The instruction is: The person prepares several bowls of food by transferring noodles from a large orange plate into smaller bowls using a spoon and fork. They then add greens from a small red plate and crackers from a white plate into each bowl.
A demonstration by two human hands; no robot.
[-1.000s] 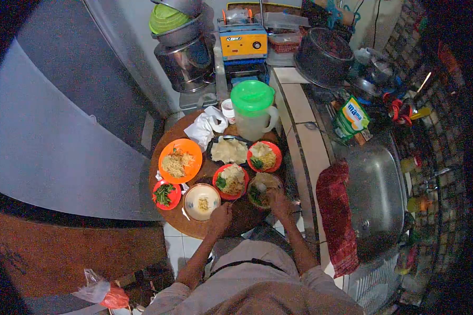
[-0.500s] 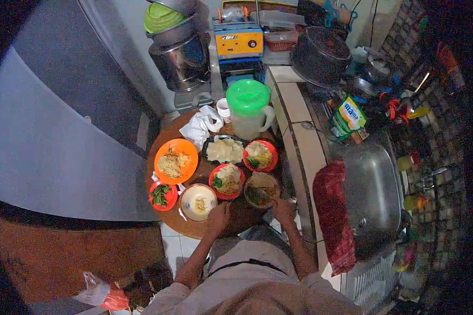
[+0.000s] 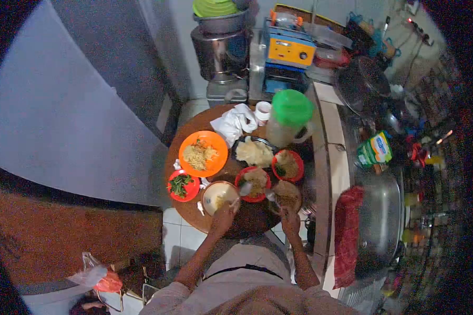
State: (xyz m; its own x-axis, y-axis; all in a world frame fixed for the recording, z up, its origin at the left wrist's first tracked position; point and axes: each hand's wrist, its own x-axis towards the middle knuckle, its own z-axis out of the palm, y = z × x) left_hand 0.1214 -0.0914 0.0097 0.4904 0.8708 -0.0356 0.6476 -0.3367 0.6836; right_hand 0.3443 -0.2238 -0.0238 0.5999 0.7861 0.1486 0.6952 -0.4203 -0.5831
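My left hand (image 3: 223, 219) is closed beside the white bowl (image 3: 211, 193), which has a few noodles inside. From it a blurred metal spoon (image 3: 245, 188) points up and right, overlapping a red bowl (image 3: 261, 196) of noodles and greens. My right hand (image 3: 290, 219) is closed at the near rim of a clear bowl (image 3: 295, 202) with brownish contents. A second blurred spoon (image 3: 270, 196) juts from its fingers toward the left. Behind stand another red bowl (image 3: 294, 159) of noodles and a dark tray of pale wrappers (image 3: 254, 152).
An orange plate (image 3: 207, 139) of noodles and a small red plate of greens (image 3: 181, 185) sit at the table's left. A green-lidded pitcher (image 3: 292, 107), white cup (image 3: 263, 110) and white plastic bag (image 3: 231, 125) stand behind. A tiled counter with a sink (image 3: 381, 215) borders the right.
The view has swung, so the table sits farther right. Spoon heads now show out past both hands, between the white bowl and the clear bowl. The dishes keep their places on the table.
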